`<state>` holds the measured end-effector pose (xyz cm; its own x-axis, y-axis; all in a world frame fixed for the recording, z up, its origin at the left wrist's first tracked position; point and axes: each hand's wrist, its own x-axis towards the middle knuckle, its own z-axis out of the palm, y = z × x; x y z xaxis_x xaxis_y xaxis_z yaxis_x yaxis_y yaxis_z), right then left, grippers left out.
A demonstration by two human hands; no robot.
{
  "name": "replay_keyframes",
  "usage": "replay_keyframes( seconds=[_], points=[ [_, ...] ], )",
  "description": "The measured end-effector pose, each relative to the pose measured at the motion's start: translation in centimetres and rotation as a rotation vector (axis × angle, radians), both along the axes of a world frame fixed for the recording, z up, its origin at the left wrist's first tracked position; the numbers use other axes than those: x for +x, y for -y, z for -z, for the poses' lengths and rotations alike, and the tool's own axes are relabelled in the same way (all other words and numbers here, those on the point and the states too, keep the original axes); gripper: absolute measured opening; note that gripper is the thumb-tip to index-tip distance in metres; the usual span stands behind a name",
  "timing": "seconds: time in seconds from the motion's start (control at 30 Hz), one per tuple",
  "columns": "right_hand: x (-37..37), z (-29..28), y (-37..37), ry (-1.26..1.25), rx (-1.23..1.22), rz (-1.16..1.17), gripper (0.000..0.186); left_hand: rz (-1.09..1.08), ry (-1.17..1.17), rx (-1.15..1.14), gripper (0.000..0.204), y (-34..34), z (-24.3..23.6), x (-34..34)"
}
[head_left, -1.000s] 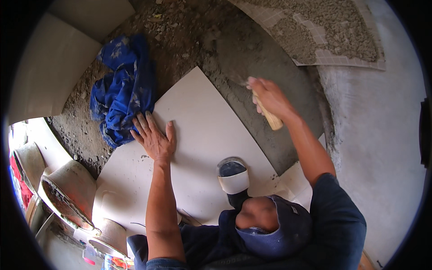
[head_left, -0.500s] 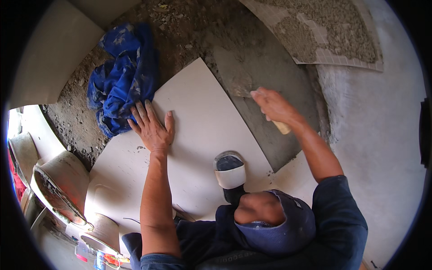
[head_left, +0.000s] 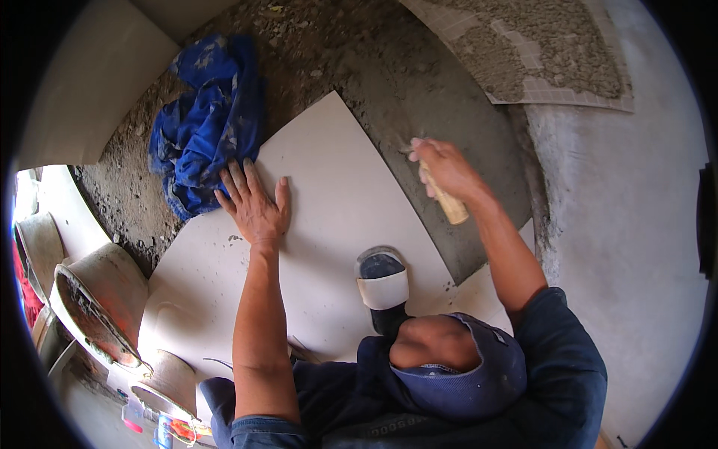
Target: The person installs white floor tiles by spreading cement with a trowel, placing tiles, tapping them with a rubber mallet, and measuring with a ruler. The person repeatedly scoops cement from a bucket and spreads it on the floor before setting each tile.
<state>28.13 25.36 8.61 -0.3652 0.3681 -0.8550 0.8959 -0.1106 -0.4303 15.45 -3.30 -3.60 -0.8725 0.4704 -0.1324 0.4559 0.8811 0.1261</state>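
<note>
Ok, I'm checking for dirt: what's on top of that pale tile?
On the pale tile rest the left hand and a sandalled foot, with small dark specks beside that hand. The surface under hand and foot is covered, so it can't be seen.

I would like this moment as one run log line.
left hand: spread on large pale tile, at edge of blue cloth | right hand: gripping wooden-handled trowel | gray mortar: beside tile

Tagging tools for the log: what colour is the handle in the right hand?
Pale yellow-tan; the handle in the right hand shows in the head view.
</note>
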Motion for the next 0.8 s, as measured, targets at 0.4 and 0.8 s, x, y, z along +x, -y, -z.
replay_keyframes(
  seconds=[0.4,0.8],
  points=[
    [2.2,-0.4,-1.7,0.118,0.282,-0.167,0.051,-0.011,0.015,0.008,0.075,0.0,0.0,0.0],
    [0.9,1.3,-2.2,-0.133,0.662,-0.693,0.046,-0.002,-0.011,0.027,0.074,0.0,0.2,0.0]
  ],
)
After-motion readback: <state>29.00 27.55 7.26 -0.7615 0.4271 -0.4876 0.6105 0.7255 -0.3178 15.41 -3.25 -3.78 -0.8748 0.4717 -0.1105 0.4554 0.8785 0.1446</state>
